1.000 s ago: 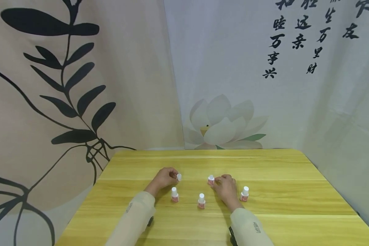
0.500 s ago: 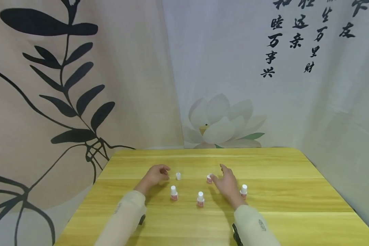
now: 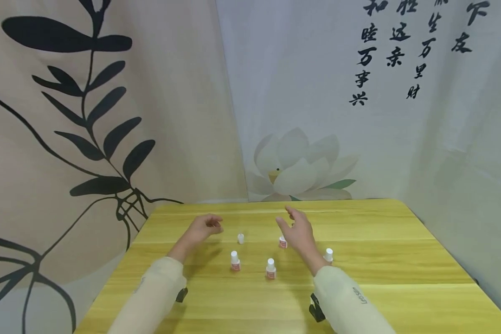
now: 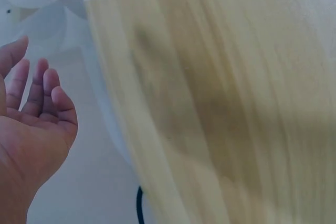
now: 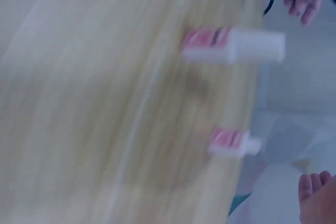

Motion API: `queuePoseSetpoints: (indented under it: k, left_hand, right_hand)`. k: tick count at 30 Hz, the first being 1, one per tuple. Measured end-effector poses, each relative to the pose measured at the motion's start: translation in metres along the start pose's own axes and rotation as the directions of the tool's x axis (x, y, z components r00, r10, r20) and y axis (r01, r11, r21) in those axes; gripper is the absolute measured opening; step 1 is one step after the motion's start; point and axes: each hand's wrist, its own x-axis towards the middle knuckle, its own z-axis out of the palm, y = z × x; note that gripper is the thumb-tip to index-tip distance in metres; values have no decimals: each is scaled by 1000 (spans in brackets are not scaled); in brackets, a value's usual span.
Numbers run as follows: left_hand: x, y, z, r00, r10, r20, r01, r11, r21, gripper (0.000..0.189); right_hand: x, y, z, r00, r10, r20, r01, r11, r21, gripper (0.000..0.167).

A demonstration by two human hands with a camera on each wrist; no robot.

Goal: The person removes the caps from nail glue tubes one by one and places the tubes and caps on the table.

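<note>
My left hand (image 3: 201,228) hovers over the back left of the table with nothing in it; its fingers are relaxed in the left wrist view. A small white cap (image 3: 240,239) stands on the wood to its right, apart from it. My right hand (image 3: 299,231) is raised, holding nothing, thumb and fingers spread. Just beyond its wrist side stands a small bottle (image 3: 283,243) with a pink label, partly hidden by the hand. The right wrist view shows this bottle (image 5: 229,142) with a narrow bare nozzle.
Nearer the front stand two capped bottles, a left one (image 3: 235,261) and a middle one (image 3: 271,269). Another capped bottle (image 3: 328,255) is partly covered by my right forearm. The wooden table (image 3: 380,264) ends at a printed curtain (image 3: 183,116) behind.
Both hands have let go: the left of the cap, the right of the uncapped bottle. The left hand has drawn away leftward, and the right has lifted. Cap and bottle stay standing on the table.
</note>
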Motion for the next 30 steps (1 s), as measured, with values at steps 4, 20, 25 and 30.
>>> queuePoseSetpoints:
  k: [4, 20, 25, 30]
  left_hand:
    - [-4, 6, -8, 1000, 8, 12, -8, 1000, -22, 36]
    - [-24, 14, -12, 997, 29, 73, -21, 994, -103, 31]
    - [-29, 12, -11, 994, 43, 96, -30, 990, -135, 33]
    - [-34, 8, -9, 991, 52, 120, -33, 987, -157, 32]
  right_hand:
    - [-6, -25, 7, 999, -39, 22, 38, 997, 67, 55]
    - [-38, -61, 48, 988, -65, 138, 39, 982, 184, 49]
    - [-50, -58, 62, 984, -17, 178, -22, 976, 217, 50]
    - [-64, -53, 76, 977, -2, 212, -46, 974, 222, 51]
